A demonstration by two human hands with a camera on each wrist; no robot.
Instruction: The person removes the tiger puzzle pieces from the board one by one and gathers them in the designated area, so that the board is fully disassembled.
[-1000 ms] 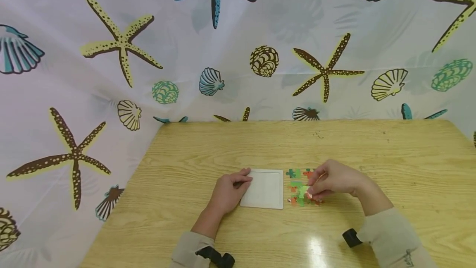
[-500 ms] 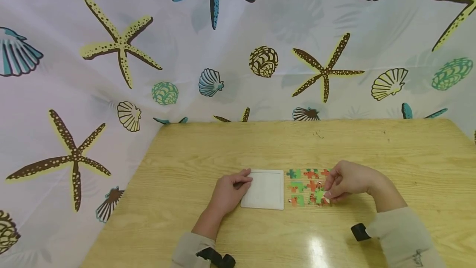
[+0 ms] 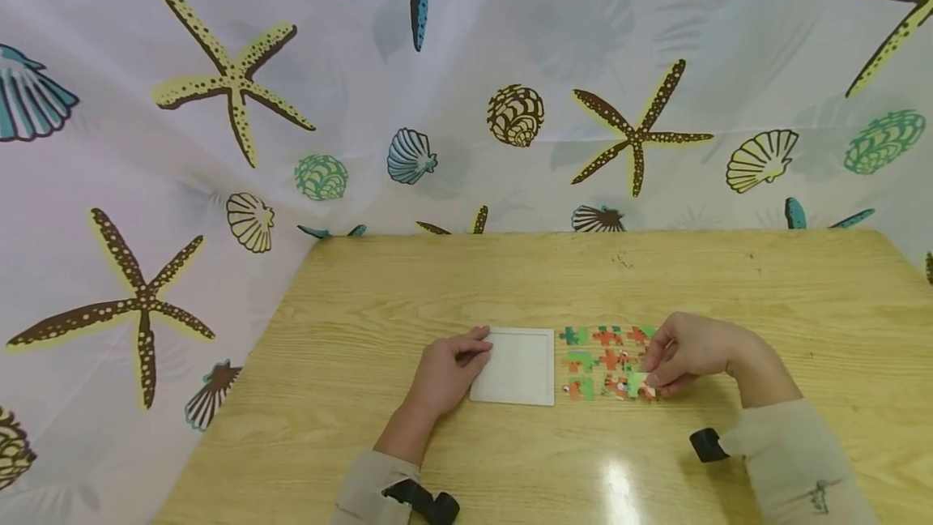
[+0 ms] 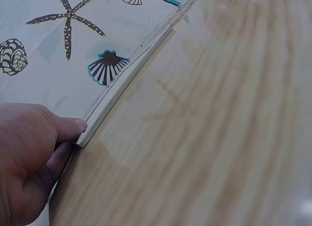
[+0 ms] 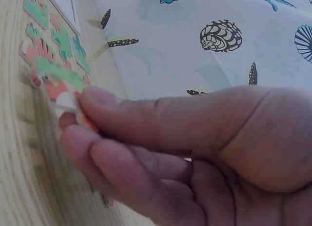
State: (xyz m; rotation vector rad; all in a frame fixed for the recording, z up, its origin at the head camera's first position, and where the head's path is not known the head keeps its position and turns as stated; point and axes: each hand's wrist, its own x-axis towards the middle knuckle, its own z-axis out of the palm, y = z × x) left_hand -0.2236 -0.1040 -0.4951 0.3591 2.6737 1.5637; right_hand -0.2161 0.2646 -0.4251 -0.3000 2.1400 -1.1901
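Note:
A shallow white puzzle tray point(image 3: 513, 367) lies flat in the middle of the table. My left hand point(image 3: 445, 375) grips its left edge; in the left wrist view the thumb lies on the tray's rim point(image 4: 124, 87) with fingers beside it. To the right of the tray, several red and green jigsaw pieces point(image 3: 610, 360) lie spaced out in rows. Over the right end of the nearest row, my right hand point(image 3: 696, 351) pinches a green, red and white jigsaw piece point(image 5: 58, 74) between thumb and fingers. That hand partly covers pieces at the right.
The wooden table point(image 3: 408, 282) reaches back to a white cloth point(image 3: 452, 87) printed with starfish and shells. Black wrist cameras point(image 3: 707, 444) sit by both cuffs. A bright light reflection point(image 3: 619, 492) shows near the front of the table.
My right hand has moved to the right with the jigsaw piece over the nearest row, uncovering pieces to its left. My left hand stays at the tray's edge.

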